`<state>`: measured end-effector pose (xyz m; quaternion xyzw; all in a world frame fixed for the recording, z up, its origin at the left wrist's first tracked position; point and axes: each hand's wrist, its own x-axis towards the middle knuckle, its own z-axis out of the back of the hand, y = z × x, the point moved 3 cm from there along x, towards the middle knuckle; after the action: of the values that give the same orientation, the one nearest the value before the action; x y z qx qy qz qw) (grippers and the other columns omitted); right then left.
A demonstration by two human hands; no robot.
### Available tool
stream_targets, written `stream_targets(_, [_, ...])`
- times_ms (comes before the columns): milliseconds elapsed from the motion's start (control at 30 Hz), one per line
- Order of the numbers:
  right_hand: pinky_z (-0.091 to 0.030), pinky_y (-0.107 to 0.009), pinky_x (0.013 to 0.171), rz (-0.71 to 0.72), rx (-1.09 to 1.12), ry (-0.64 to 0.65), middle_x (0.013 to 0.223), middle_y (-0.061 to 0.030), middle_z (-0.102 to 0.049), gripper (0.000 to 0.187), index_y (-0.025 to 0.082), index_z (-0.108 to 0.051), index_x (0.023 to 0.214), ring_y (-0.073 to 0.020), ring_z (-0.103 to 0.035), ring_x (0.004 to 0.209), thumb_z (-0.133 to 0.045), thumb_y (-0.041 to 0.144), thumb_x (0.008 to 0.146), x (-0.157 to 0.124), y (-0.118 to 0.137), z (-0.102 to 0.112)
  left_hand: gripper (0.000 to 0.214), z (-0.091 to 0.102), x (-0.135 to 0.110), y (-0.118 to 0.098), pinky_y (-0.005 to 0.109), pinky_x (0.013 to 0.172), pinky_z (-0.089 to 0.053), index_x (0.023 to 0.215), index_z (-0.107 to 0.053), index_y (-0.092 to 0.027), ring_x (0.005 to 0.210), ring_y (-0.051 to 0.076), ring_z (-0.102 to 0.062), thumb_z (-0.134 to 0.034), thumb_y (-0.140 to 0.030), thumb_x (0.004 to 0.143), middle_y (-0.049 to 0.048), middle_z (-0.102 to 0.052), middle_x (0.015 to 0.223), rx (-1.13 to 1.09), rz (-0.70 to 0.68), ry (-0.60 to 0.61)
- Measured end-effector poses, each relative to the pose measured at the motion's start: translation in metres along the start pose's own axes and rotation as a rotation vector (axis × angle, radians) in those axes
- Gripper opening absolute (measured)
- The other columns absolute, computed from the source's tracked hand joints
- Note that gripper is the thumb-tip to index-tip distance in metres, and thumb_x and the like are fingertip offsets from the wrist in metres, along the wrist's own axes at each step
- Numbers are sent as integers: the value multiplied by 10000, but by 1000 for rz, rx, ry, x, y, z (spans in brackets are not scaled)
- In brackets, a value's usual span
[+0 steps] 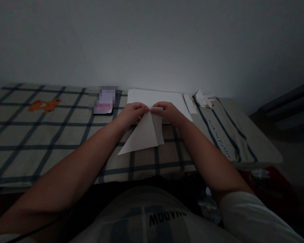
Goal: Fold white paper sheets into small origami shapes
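Observation:
A folded piece of white paper [145, 133] hangs between my hands, its lower edge spread toward me in a slanted, pointed shape with a crease down its right part. My left hand [133, 113] pinches its top from the left, thumb and fingertips pressed together. From the right, my right hand [167, 110] pinches the same top, the fingertips of both hands nearly meeting. Behind the hands lies a stack of white sheets [157, 96], partly covered by them.
A checked cloth [66, 135] covers the table against the wall. At the left are an orange bear-shaped piece [44, 105] and a phone [105, 101], its screen blurred. Torn paper strips [190, 104] and a crumpled paper piece [202, 99] lie right of the stack.

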<state>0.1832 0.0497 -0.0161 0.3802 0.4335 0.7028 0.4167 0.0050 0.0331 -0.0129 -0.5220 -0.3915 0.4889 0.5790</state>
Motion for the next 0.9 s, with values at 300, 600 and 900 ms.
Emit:
stream_targets(300, [-395,-268,627,-85,115,45,743,-5,-646,314,173,-690,809,-143,-531,691,-779,457,710,-1,-3,-1,205,1,0,-1,211,488,-368,787,-683,-186,573,112,-506,-722,-366,697,-7,-591,687,12,27,8])
stream_targets(600, [-393,-276,645,62,-51,4,808,-21,-651,341,172,-694,825,-150,-520,737,-738,500,747,-1,5,-1,205,0,1,2,205,447,-300,799,-678,-187,515,94,-453,-715,-370,716,-18,-568,667,-15,55,21])
stream_targets(900, [-383,-267,613,-43,69,20,725,1,-615,342,174,-657,788,-139,-505,684,-754,496,730,-2,0,0,203,1,2,2,202,458,-308,820,-684,-191,519,88,-442,-705,-373,735,-29,-545,666,-9,7,-14])
